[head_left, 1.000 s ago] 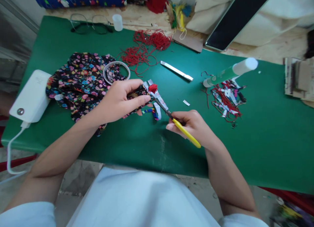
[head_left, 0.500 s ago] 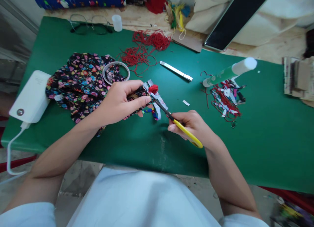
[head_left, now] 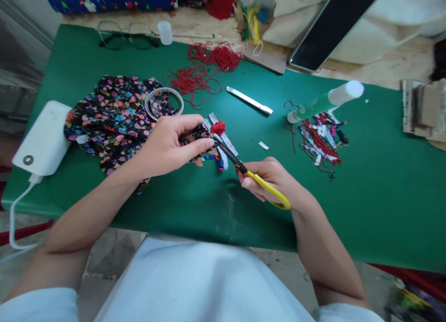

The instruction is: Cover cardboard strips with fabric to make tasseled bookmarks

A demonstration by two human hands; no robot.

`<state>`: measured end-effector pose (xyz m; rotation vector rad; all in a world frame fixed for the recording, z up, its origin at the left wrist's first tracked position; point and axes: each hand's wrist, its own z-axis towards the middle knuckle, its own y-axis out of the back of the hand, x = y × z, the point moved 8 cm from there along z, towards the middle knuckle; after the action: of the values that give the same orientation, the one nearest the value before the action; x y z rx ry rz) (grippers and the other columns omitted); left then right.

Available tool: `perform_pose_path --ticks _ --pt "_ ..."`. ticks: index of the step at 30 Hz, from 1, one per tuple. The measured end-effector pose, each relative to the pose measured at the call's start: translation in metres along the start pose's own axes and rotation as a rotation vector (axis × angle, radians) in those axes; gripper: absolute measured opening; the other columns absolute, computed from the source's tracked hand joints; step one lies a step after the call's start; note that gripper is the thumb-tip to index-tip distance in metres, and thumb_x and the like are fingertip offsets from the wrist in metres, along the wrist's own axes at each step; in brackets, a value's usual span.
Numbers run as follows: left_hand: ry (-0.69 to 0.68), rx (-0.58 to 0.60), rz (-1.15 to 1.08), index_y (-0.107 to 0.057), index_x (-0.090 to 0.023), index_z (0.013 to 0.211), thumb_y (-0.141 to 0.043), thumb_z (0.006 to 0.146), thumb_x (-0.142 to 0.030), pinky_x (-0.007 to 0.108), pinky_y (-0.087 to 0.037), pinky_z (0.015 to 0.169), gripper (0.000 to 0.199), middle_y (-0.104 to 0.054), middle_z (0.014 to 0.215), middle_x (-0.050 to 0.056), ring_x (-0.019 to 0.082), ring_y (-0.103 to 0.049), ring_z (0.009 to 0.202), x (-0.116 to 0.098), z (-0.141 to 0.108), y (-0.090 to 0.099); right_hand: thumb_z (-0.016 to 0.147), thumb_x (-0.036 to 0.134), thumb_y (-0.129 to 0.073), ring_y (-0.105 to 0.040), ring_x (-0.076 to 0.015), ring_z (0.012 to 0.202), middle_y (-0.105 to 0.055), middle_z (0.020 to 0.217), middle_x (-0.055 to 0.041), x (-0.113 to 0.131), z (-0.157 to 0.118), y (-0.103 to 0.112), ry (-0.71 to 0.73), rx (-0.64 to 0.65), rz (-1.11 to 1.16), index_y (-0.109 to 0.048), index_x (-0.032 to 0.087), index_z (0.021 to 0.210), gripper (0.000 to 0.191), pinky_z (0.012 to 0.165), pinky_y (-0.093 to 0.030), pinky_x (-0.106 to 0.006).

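Note:
Black floral fabric [head_left: 114, 117] lies bunched on the green table, and my left hand [head_left: 170, 143] pinches an edge of it between thumb and fingers. Yellow-handled scissors [head_left: 266, 187] are in my right hand [head_left: 270, 178], its fingers wrapped round the handles. Their dark blades point up and left, with the tips at the fabric edge beside my left thumb. Just beyond the tips sits a small red bundle [head_left: 218, 128], near whitish fabric strips [head_left: 228, 144]. How far the blades are apart is hard to tell.
On the green table [head_left: 365, 196] are a white ring [head_left: 148, 101], red cords [head_left: 190, 80], a metal tool [head_left: 249, 100], a glue stick [head_left: 324, 101] over scraps [head_left: 322, 143], and a power bank [head_left: 43, 136]. Glasses [head_left: 127, 36] and a white cup [head_left: 165, 33] are at the back.
My right hand and the scissor handles have shifted slightly, and the handles look a little more closed together. My left hand keeps its hold on the fabric.

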<state>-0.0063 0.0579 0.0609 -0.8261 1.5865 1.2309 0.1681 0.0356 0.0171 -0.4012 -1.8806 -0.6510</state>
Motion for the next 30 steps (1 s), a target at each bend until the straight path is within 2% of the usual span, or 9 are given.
perform_pose_path --ticks 4,10,17,30 --pt "-0.017 0.005 0.007 -0.054 -0.018 0.070 -0.066 0.083 -0.033 0.019 -0.041 0.042 0.023 -0.060 0.063 -0.003 0.013 -0.068 0.054 -0.0005 -0.0001 -0.0008 0.087 0.075 -0.048 -0.041 -0.0062 0.037 -0.044 0.040 0.0051 0.0004 0.0002 -0.0008 0.007 0.020 -0.021 -0.046 0.019 0.061 0.061 0.041 -0.025 -0.022" --pt "-0.007 0.026 0.019 -0.056 -0.019 0.072 -0.065 0.083 -0.032 0.020 -0.042 0.043 0.020 -0.060 0.061 -0.004 0.013 -0.068 0.054 0.0002 0.0006 -0.0029 0.087 0.077 -0.045 -0.029 -0.0048 0.041 -0.039 0.044 0.0062 0.0050 0.0004 -0.0027 0.017 -0.008 -0.072 -0.042 0.020 0.061 0.062 0.045 -0.015 -0.026" --pt "-0.009 0.023 0.065 -0.054 -0.019 0.071 -0.065 0.084 -0.036 0.021 -0.040 0.043 0.024 -0.060 0.061 -0.004 0.013 -0.068 0.055 -0.0003 0.0003 -0.0013 0.086 0.078 -0.044 -0.023 -0.0052 0.045 -0.035 0.047 0.0068 0.0067 0.0009 -0.0023 0.012 -0.037 -0.096 -0.040 0.020 0.062 0.063 0.047 -0.013 -0.027" --pt "-0.022 0.039 0.100 -0.056 -0.019 0.073 -0.064 0.085 -0.040 0.019 -0.041 0.044 0.025 -0.063 0.065 -0.003 0.012 -0.067 0.056 -0.0006 0.0001 0.0016 0.087 0.076 -0.045 -0.034 -0.0060 0.039 -0.040 0.041 0.0056 0.0043 0.0002 -0.0015 0.028 -0.008 -0.088 -0.044 0.020 0.060 0.062 0.043 -0.020 -0.024"
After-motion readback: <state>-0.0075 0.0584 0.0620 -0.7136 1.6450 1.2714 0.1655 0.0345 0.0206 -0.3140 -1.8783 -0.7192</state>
